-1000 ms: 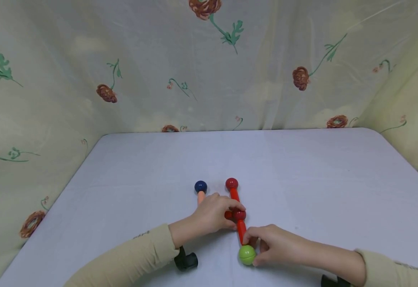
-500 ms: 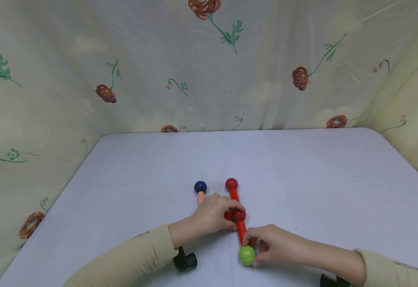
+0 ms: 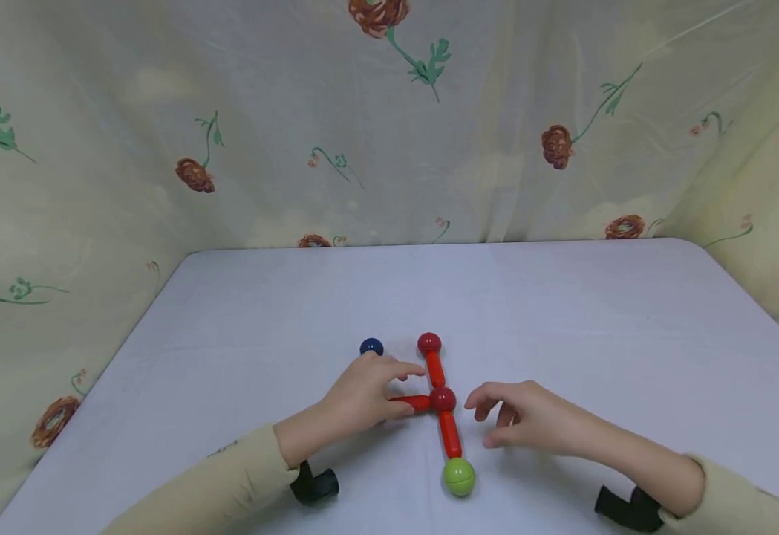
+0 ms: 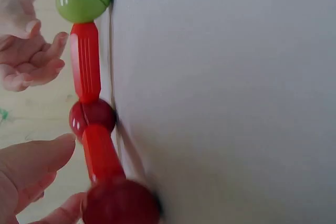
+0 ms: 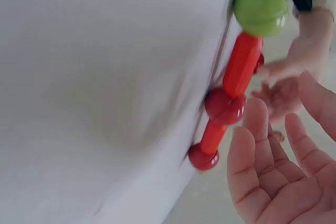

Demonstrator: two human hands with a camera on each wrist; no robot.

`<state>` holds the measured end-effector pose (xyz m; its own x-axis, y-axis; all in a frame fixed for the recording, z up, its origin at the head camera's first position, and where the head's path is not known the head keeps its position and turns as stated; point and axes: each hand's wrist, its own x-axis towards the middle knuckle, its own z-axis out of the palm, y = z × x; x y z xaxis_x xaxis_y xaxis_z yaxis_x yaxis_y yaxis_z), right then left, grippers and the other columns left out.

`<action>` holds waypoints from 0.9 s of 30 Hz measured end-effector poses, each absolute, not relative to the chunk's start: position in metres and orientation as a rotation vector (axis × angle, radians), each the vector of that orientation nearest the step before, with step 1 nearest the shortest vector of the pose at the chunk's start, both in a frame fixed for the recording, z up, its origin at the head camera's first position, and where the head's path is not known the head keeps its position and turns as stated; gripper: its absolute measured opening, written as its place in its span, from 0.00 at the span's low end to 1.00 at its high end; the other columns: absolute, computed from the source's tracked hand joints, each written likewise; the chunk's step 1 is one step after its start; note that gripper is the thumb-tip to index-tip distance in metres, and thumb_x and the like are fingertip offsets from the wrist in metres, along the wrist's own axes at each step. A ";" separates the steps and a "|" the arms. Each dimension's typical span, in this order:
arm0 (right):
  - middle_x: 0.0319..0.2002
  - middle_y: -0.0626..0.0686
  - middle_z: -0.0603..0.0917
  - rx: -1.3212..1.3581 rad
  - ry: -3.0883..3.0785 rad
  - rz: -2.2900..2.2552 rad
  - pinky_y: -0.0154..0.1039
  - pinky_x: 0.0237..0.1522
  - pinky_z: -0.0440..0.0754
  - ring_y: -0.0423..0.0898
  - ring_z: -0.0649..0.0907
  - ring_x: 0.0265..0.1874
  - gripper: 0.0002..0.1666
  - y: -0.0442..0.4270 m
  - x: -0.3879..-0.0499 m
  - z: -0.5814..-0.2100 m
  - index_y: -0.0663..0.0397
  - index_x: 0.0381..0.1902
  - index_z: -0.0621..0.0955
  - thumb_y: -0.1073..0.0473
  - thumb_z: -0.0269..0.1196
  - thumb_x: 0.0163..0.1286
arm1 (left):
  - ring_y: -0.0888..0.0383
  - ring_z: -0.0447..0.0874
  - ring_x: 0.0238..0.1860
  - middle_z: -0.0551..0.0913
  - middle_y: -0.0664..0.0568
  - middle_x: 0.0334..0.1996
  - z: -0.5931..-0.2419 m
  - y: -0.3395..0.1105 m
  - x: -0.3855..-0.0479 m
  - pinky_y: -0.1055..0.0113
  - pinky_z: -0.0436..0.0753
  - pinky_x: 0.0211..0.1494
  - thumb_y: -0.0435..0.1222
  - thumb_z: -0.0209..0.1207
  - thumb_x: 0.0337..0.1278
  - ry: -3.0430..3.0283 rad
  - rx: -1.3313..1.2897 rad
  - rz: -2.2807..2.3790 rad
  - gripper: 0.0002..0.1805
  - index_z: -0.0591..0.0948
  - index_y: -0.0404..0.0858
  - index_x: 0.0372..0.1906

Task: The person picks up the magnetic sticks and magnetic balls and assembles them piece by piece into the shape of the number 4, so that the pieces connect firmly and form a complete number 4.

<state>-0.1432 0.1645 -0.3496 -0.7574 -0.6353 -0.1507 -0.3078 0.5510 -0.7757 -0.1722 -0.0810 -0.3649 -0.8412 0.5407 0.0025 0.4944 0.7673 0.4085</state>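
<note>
A ball-and-stick figure lies on the white table. Its dark red centre ball [image 3: 442, 399] joins several red rods. One rod runs back to another dark red ball [image 3: 429, 342], one forward to a lime green ball [image 3: 459, 476]. A third rod [image 3: 418, 403] points left, partly under my left hand [image 3: 356, 394]. That hand's index finger is stretched out and the thumb lies by this rod; whether they touch is unclear. Behind the hand a dark blue ball [image 3: 371, 346] peeks out. My right hand [image 3: 529, 417], fingers loosely bent and holding nothing, hovers right of the figure.
A white cloth covers the table [image 3: 596, 319]. Flower-printed curtains [image 3: 483, 148] hang behind it and at both sides. Black wrist-worn cameras, one on the left wrist [image 3: 314, 483] and one on the right [image 3: 630, 509], jut out below the sleeves.
My right hand has let go of the green ball and moved up and right. My left hand has come off the centre ball and shifted left, now covering the peach rod by the blue ball.
</note>
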 end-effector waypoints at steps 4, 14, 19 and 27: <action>0.38 0.55 0.80 -0.769 2.405 -1.067 0.30 0.30 0.78 0.37 0.77 0.26 0.22 0.166 -0.151 -0.351 0.59 0.48 0.75 0.62 0.67 0.55 | 0.60 0.70 0.35 0.79 0.55 0.32 -0.361 -0.100 -0.168 0.71 0.71 0.34 0.41 0.69 0.42 2.939 0.776 0.539 0.23 0.80 0.48 0.50; 0.36 0.51 0.81 -0.772 2.458 -0.994 0.30 0.30 0.77 0.40 0.77 0.29 0.20 0.149 -0.176 -0.361 0.55 0.48 0.78 0.63 0.66 0.56 | 0.61 0.74 0.32 0.84 0.58 0.30 -0.375 -0.119 -0.165 0.70 0.70 0.34 0.40 0.68 0.43 2.878 0.750 0.612 0.18 0.83 0.44 0.44; 0.34 0.49 0.80 -0.759 2.460 -0.945 0.29 0.30 0.77 0.40 0.76 0.31 0.20 0.138 -0.185 -0.367 0.55 0.48 0.79 0.63 0.66 0.55 | 0.61 0.73 0.32 0.83 0.58 0.30 -0.374 -0.117 -0.167 0.71 0.70 0.32 0.39 0.67 0.44 2.849 0.729 0.661 0.16 0.84 0.43 0.43; 0.32 0.48 0.79 -0.760 2.484 -0.922 0.30 0.27 0.76 0.39 0.75 0.27 0.19 0.135 -0.190 -0.368 0.57 0.48 0.79 0.63 0.65 0.57 | 0.60 0.72 0.32 0.83 0.57 0.30 -0.373 -0.114 -0.172 0.71 0.69 0.30 0.38 0.68 0.44 2.856 0.674 0.674 0.17 0.83 0.43 0.44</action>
<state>-0.1905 0.1347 -0.3678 -0.7804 -0.6042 -0.1609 -0.3528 0.6380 -0.6844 -0.1722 -0.1143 -0.3733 -0.8917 0.4520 -0.0240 0.3936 0.8005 0.4519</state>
